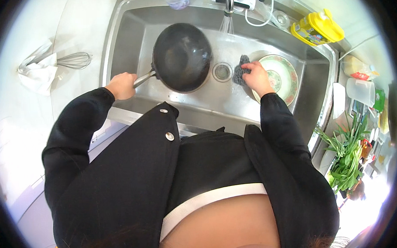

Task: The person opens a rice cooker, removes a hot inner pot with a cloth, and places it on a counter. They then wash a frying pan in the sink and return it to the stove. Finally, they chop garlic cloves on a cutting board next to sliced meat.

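In the steel sink basin (198, 106), my left hand (122, 86) is closed around the metal handle (143, 78) of a black wok (182, 57). The wok's dark inside faces up and looks wet. My right hand (257, 76) has its fingers on a dark grey scrubbing cloth (241, 71), which lies between the drain and a plate. Partly under that hand and wrist is the pale plate (283, 67) with a floral rim. Water runs from the faucet (229, 6) at the back, falling between the wok and the plate.
The drain (222, 72) lies between wok and cloth. A yellow jug (316, 28) stands at the back right rim, a clear bottle (177, 0) at the back. On the left counter lie a whisk (75, 60) and white paper (41, 72). Green vegetables (347, 155) are at the right.
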Tool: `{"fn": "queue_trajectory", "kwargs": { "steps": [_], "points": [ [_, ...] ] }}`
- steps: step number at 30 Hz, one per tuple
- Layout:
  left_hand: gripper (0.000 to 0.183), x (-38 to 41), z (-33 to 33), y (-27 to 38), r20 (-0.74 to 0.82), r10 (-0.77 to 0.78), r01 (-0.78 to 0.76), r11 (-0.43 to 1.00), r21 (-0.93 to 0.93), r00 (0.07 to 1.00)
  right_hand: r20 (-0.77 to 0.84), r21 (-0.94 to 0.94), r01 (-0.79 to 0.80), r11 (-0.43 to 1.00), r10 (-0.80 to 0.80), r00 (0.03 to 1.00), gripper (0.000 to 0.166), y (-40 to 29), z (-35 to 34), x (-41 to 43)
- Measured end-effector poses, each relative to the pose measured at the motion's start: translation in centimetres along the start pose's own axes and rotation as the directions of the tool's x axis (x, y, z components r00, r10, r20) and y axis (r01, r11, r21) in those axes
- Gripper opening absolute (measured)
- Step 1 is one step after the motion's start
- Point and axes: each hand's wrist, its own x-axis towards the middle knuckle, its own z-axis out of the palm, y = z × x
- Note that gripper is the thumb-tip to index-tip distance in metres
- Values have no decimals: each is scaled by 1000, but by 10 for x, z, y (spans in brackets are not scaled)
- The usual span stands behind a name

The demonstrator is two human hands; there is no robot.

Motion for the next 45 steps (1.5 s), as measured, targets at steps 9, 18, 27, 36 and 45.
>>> {"fn": "queue_trajectory", "kwargs": {
  "steps": [9,18,27,36,45],
  "points": [
    [24,57,98,103,-222,25,-149,813,-562,975,70,-150,173,973,-164,984,35,-6,-26,60],
    [22,23,95,153,-202,67,-169,824,-541,977,-205,-12,-71,997,67,976,53,3,70,134],
    [21,6,107,138,-177,60,-150,817,-557,982,196,-545,142,826,-39,980,27,63,72,109],
    [24,18,90,133,-173,-35,-62,846,-529,984,472,273,615,740,-660,585,38,-35,106,69],
    [22,20,103,140,-260,-20,-145,789,-597,966,175,-111,57,992,-37,984,79,-20,-16,84]
  ]
}}
